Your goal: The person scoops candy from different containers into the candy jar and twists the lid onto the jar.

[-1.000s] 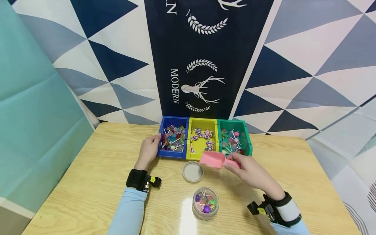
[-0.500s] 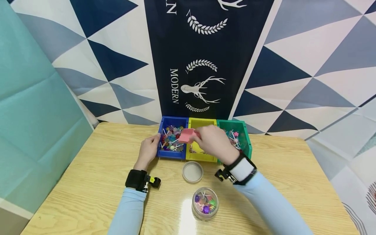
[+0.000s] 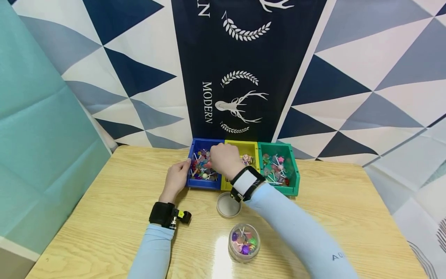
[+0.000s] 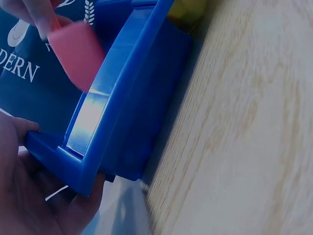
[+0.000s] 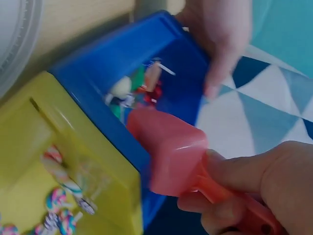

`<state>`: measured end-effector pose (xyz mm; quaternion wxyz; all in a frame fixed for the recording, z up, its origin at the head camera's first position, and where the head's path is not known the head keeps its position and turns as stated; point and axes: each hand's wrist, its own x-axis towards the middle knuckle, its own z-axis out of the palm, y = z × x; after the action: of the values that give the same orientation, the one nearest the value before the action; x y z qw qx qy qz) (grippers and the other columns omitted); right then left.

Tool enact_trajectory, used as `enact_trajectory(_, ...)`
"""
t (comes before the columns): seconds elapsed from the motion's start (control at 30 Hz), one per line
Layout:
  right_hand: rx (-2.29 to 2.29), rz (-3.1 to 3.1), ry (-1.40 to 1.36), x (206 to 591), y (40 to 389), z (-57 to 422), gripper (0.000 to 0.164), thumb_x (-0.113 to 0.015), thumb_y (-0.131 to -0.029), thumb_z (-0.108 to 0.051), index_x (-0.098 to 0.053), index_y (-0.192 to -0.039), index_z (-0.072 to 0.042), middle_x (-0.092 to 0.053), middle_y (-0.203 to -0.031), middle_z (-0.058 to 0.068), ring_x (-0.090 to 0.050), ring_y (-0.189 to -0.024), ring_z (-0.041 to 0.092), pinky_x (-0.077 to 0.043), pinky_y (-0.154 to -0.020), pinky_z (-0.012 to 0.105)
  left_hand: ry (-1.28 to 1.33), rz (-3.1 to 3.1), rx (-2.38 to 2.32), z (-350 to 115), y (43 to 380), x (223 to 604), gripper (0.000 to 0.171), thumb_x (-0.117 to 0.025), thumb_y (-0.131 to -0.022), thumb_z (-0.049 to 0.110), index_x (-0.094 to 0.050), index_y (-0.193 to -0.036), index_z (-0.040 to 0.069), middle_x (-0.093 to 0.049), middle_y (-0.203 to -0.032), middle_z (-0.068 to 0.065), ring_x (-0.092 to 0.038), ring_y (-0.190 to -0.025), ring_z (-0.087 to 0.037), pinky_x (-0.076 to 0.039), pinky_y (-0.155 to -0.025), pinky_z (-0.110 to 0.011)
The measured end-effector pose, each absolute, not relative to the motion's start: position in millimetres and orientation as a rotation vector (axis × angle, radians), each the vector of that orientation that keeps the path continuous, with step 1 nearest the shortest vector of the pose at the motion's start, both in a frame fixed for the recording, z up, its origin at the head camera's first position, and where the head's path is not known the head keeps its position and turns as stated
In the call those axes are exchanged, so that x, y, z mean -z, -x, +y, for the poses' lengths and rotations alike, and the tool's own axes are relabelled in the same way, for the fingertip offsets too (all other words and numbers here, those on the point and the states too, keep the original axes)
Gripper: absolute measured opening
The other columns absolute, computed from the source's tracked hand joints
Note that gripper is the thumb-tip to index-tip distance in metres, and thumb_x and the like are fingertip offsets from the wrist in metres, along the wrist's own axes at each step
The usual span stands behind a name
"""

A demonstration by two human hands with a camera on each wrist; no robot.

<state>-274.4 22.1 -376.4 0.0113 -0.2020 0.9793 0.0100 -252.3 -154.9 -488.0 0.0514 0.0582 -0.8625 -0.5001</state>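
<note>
My right hand (image 3: 225, 159) grips the handle of a pink scoop (image 5: 176, 152), whose blade dips into the blue bin (image 3: 205, 183) toward the candy pieces (image 5: 142, 85) inside. With thumb and fingers, my left hand (image 3: 176, 177) holds the outer left wall of that bin, as the left wrist view shows up close. Joined on the right are a yellow bin (image 3: 249, 146), partly covered by my right hand and holding swirl-coloured candies (image 5: 61, 215), and a green bin (image 3: 294, 174) with lollipop-like pieces (image 3: 276, 168).
In front of the bins lies a round lid (image 3: 228, 204). Nearer to me stands a clear round jar (image 3: 244, 254) with colourful candy pieces in it, below my right forearm. A patterned backdrop (image 3: 139, 77) rises right behind the bins on the wooden table (image 3: 122, 217).
My right hand has carried the scoop from in front of the green bin leftward, across the yellow bin, and down into the blue bin. My left hand has stayed in place.
</note>
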Motion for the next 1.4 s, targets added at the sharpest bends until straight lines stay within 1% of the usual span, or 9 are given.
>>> enact_trajectory(0.13,-0.082,3.043,0.579,385.5,277.3,13.2,0.036,-0.071,-0.091,-0.045,-0.069,-0.077,-0.012,-0.063,-0.070,0.003,-0.058,-0.056,0.018,-0.048,-0.043,0.034,-0.171,-2.629,1.515,-154.8,251.5,487.9,0.056,-0.040,-0.106,0.048,-0.064,-0.133,0.006,-0.064,-0.092,-0.024,-0.062,-0.110,-0.034,-0.048,-0.094,-0.044)
enact_trajectory(0.33,-0.095,2.976,0.499,383.3,280.6,8.1,0.028,-0.067,-0.094,-0.038,-0.073,-0.088,-0.011,-0.065,-0.079,0.004,-0.060,-0.063,0.019,-0.050,-0.048,0.036,-0.175,-2.625,1.523,-154.7,251.5,489.1,0.056,-0.040,-0.106,0.049,-0.065,-0.133,0.007,-0.066,-0.110,-0.025,-0.055,-0.126,-0.032,-0.044,-0.104,-0.049)
enact_trajectory(0.47,-0.107,2.946,0.466,381.3,282.4,5.6,0.024,-0.066,-0.095,-0.034,-0.074,-0.094,-0.011,-0.066,-0.085,0.005,-0.060,-0.067,0.019,-0.050,-0.052,0.036,-0.176,-2.626,1.524,-153.6,251.5,488.0,0.056,-0.040,-0.106,0.050,-0.066,-0.132,0.008,-0.049,-0.073,-0.016,-0.061,-0.110,-0.032,-0.045,-0.094,-0.043)
enact_trajectory(0.6,-0.111,2.951,0.457,383.3,283.7,2.6,0.024,-0.064,-0.096,-0.032,-0.075,-0.099,-0.011,-0.067,-0.087,0.006,-0.060,-0.069,0.020,-0.050,-0.052,0.035,-0.176,-2.629,1.505,-152.8,251.3,486.8,0.055,-0.040,-0.106,0.048,-0.068,-0.129,0.007,-0.032,-0.064,-0.002,-0.058,-0.088,-0.028,-0.044,-0.084,-0.039)
enact_trajectory(0.8,-0.102,2.989,0.432,388.9,286.4,0.3,0.026,-0.062,-0.098,-0.032,-0.075,-0.106,-0.011,-0.070,-0.096,0.007,-0.062,-0.074,0.022,-0.052,-0.055,0.038,-0.173,-2.622,1.496,-153.0,249.3,486.5,0.054,-0.040,-0.106,0.047,-0.074,-0.114,0.005,-0.029,-0.059,0.000,-0.029,-0.057,-0.021,-0.033,-0.064,-0.036)
enact_trajectory(0.93,-0.102,3.010,0.461,392.4,286.2,1.5,0.029,-0.064,-0.096,-0.037,-0.076,-0.103,-0.011,-0.071,-0.094,0.007,-0.063,-0.074,0.023,-0.053,-0.056,0.039,-0.175,-2.630,1.504,-153.6,249.6,487.3,0.056,-0.040,-0.106,0.048,-0.070,-0.124,0.005,-0.064,-0.081,-0.012,-0.062,-0.086,-0.027,-0.048,-0.083,-0.039)
enact_trajectory(1.0,-0.102,3.035,0.478,395.8,285.3,2.3,0.030,-0.065,-0.096,-0.039,-0.076,-0.100,-0.011,-0.071,-0.092,0.007,-0.064,-0.073,0.023,-0.053,-0.056,0.039,-0.176,-2.632,1.516,-154.3,250.1,487.9,0.056,-0.040,-0.106,0.049,-0.066,-0.131,0.005,-0.069,-0.115,-0.018,-0.061,-0.115,-0.033,-0.047,-0.099,-0.046)
enact_trajectory(1.07,-0.102,3.062,0.486,399.3,284.3,3.0,0.031,-0.064,-0.096,-0.040,-0.077,-0.097,-0.011,-0.072,-0.091,0.007,-0.066,-0.073,0.023,-0.054,-0.055,0.039,-0.174,-2.634,1.522,-154.8,250.8,488.9,0.057,-0.041,-0.105,0.049,-0.063,-0.135,0.005,-0.058,-0.137,-0.017,-0.052,-0.129,-0.035,-0.041,-0.106,-0.051)
enact_trajectory(1.4,-0.046,3.051,0.466,397.8,287.2,10.9,0.025,-0.061,-0.099,-0.031,-0.074,-0.090,-0.011,-0.069,-0.085,0.007,-0.063,-0.067,0.021,-0.051,-0.050,0.038,-0.192,-2.626,1.523,-153.2,251.0,488.5,0.057,-0.041,-0.105,0.049,-0.064,-0.134,0.006,-0.063,-0.130,-0.018,-0.057,-0.122,-0.035,-0.044,-0.103,-0.051)
